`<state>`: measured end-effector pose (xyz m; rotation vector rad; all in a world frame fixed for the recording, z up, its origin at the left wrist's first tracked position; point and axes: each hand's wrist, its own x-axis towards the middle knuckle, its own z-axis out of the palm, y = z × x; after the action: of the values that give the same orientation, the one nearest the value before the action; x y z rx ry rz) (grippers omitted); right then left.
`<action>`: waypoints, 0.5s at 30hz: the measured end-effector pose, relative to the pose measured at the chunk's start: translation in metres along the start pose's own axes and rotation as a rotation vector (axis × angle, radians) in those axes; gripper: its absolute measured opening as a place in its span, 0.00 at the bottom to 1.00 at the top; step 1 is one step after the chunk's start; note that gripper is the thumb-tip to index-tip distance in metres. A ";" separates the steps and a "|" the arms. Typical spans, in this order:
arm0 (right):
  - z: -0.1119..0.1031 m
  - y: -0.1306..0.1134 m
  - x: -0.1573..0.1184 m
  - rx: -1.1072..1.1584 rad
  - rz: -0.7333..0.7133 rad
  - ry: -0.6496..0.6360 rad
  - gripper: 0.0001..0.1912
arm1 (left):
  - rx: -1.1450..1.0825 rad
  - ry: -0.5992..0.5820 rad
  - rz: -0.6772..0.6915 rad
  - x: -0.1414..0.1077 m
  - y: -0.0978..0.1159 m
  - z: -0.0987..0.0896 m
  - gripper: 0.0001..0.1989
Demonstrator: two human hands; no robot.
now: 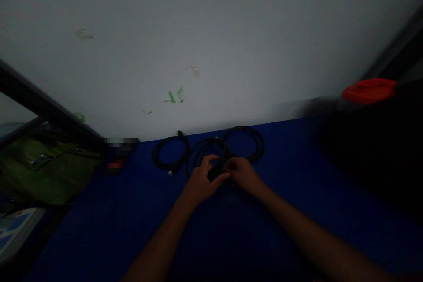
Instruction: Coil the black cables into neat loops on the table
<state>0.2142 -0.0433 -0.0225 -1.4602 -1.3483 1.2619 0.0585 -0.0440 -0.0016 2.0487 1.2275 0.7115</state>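
Note:
Three coiled black cables lie side by side on a blue surface. My left hand (202,180) has its thumb and fingers curled round part of the middle cable (199,146). Close beside it, my right hand (243,173) is closed in a pinch at the right side of this same coil; in the dimness, what its fingertips hold is hard to see. To the left is a looped cable (157,151) with a pale metal plug at its lower end. Behind my right hand rests another coil (261,144).
A pale wall (231,53) with green marks rises behind the blue surface (284,154). On the left are a dark item with a red patch (115,165), a green bag (62,172) and a white-blue box (20,231). A dark mass with an orange-red item (369,90) stands right.

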 end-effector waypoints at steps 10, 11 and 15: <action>0.011 -0.002 -0.006 0.751 0.088 -0.127 0.10 | 0.073 0.263 0.059 0.001 -0.004 0.002 0.11; 0.011 -0.002 -0.007 0.776 0.087 -0.147 0.10 | 0.069 0.278 0.076 0.001 -0.004 0.001 0.11; 0.011 -0.002 -0.008 0.834 0.089 -0.185 0.09 | 0.060 0.320 0.119 0.002 -0.005 -0.001 0.12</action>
<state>0.2040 -0.0517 -0.0220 -0.8283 -0.6989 1.7614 0.0559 -0.0400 -0.0039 2.1286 1.3204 1.1050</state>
